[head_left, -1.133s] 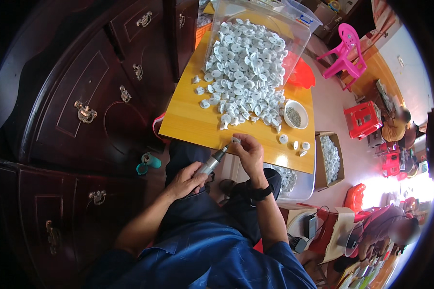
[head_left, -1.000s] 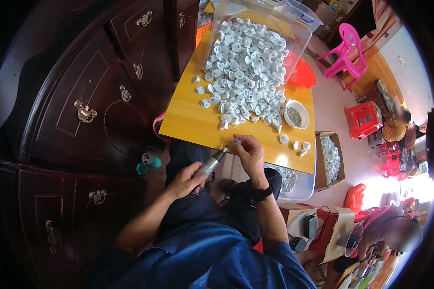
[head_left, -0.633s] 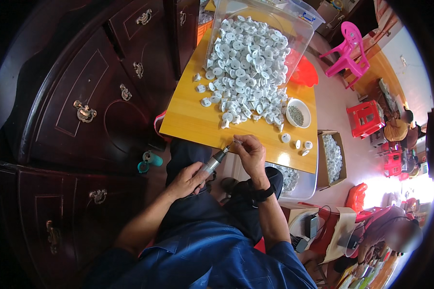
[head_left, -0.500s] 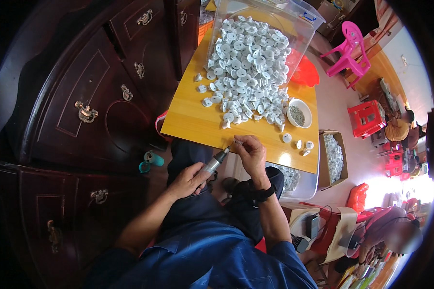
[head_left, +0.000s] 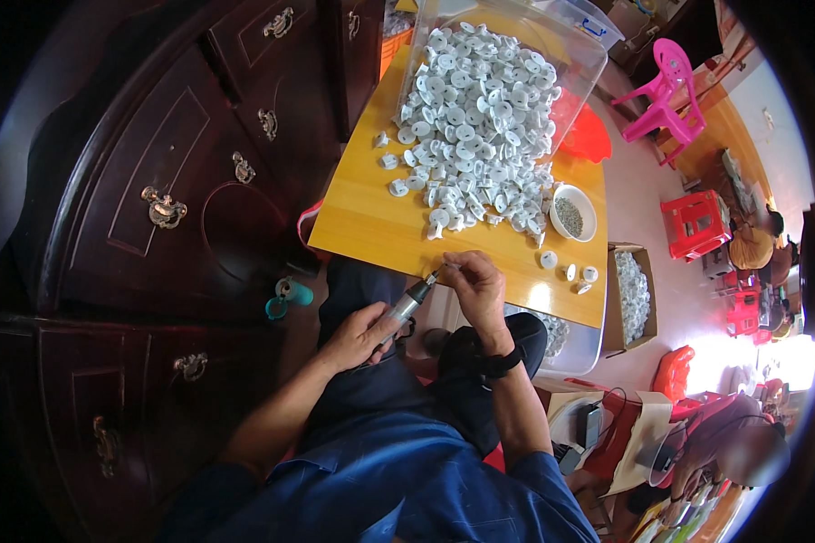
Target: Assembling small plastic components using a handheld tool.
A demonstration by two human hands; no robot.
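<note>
My left hand is wrapped round a grey and black electric screwdriver, its tip slanting up towards the table's near edge. Right at that tip, the thumb and fingers of my right hand are pinched together on something too small to make out. On the yellow wooden table beyond lies a heap of white plastic parts with round discs, spilling from a clear plastic bin on its side. A white bowl of small metal pieces, perhaps screws, stands to the right of the heap. Several white parts lie apart nearer me.
Dark wooden cabinets line the left side. Right of the table are a carton of white parts, a red stool and a pink chair. A red basin sits behind the bowl. Other people work at far right.
The whole view has shifted slightly, so the table appears a little further right. Both hands stay together at the screwdriver's tip, with hardly any movement.
</note>
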